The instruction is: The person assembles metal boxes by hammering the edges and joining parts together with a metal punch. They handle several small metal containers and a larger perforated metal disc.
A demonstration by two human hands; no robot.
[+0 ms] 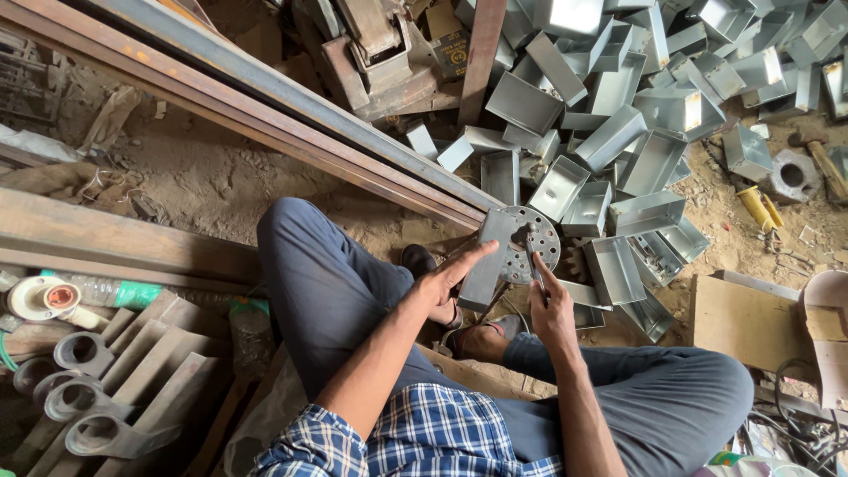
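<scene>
Dozens of folded sheet-metal boxes (618, 106) lie heaped on the dirt floor (221, 177) ahead of the seated person, open tops up, grey and shiny, with sharp bent corners. That heap reads as the finished or waiting stock; which of the two I cannot tell from here.

One piece is in hand right now. The left hand (446, 281) lies over a flat grey box (488, 258), fingers stretched along its side and thumb round it, pressing it against a round plate (534, 238) drilled with a ring of holes. The plate sits low between the knees, just before the pile. The right hand (552, 309) is closed around a thin dark tool (533, 265), its tip at the plate's centre beside the box. What sort of tool it is, too small to say.

So my reading: this box is mid-work, with many more lying about.

Around them it is all rough stuff: rusty steel rails (265, 106) running diagonally, dull and pitted; grey pipe clamps (88, 389) stacked at left, curled at one end; a yellow handle (758, 208) and a heavy nut-like casting (791, 175) at right, on sandy ground.
</scene>
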